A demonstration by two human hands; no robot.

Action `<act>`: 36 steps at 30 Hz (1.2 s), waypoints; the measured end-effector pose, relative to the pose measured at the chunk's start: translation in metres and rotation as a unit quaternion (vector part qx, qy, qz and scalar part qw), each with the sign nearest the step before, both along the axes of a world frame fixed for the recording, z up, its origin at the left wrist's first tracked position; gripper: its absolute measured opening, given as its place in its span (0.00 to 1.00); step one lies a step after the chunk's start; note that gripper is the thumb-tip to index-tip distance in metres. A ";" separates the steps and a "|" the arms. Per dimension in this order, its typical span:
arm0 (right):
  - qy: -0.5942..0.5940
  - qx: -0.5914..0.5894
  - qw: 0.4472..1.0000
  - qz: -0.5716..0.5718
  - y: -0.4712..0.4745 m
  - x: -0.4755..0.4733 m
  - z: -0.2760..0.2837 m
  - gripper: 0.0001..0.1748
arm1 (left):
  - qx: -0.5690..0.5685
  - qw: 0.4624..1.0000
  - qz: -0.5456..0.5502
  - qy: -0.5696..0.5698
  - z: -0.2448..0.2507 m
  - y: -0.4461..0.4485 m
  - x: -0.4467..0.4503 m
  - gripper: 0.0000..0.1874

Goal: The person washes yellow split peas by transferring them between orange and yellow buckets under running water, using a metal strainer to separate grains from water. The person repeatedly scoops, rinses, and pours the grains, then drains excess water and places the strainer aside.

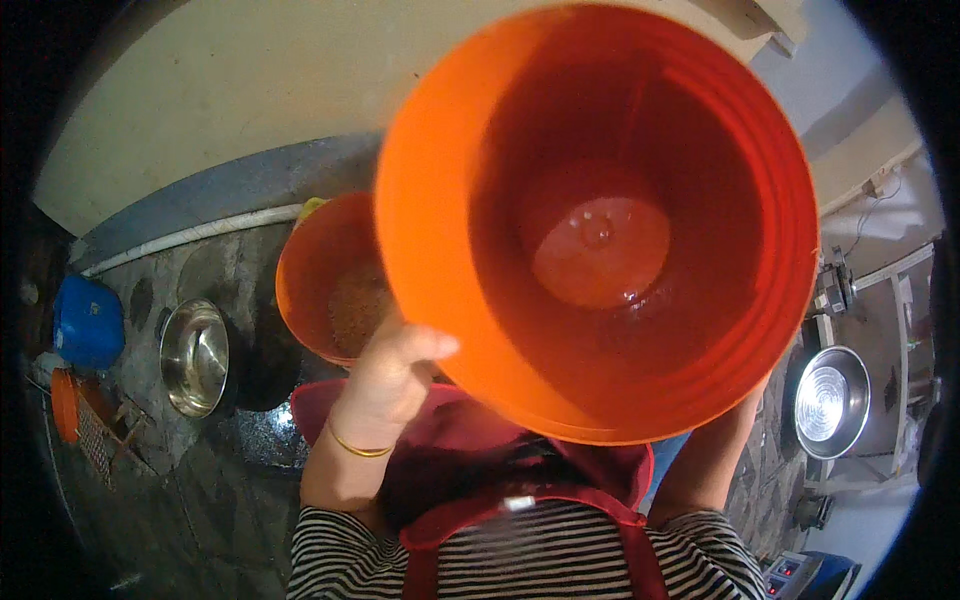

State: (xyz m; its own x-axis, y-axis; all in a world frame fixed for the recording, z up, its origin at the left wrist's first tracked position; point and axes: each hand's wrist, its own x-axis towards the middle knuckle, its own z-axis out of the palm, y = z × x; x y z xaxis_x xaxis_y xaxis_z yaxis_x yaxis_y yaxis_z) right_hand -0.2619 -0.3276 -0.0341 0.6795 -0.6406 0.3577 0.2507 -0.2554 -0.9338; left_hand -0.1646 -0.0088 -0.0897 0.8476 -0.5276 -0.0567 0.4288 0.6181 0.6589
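A large orange plastic bucket is held up close before me, tilted so that I look into its mouth. Its inside is wet, with a shiny patch on the bottom. My left hand grips the bucket's left side, the thumb lying near the rim and the other fingers hidden. My right forearm reaches behind the bucket's lower right side, and the hand itself is hidden there. Left of the raised bucket, partly covered by it, stands a second orange tub with brown grainy matter inside.
On the grey floor at left are a steel basin and a blue plastic container. A white pipe runs along the wall base. Another metal basin is at right, beside a pale frame.
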 end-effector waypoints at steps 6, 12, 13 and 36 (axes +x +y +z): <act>0.192 0.054 0.978 -0.056 -0.033 -0.005 -0.051 0.23 | 0.076 0.992 -0.089 0.042 -0.023 -0.033 0.009 0.30; 0.263 0.176 0.949 -0.003 -0.056 0.013 -0.122 0.29 | 0.176 0.976 -0.120 0.053 -0.060 -0.064 0.015 0.25; 0.240 0.269 0.933 0.015 -0.059 0.015 -0.129 0.31 | 0.197 0.970 -0.123 0.072 -0.069 -0.070 0.017 0.24; 0.413 0.069 0.907 0.044 -0.114 0.178 -0.217 0.34 | 0.127 0.962 -0.067 0.231 -0.199 -0.161 0.114 0.27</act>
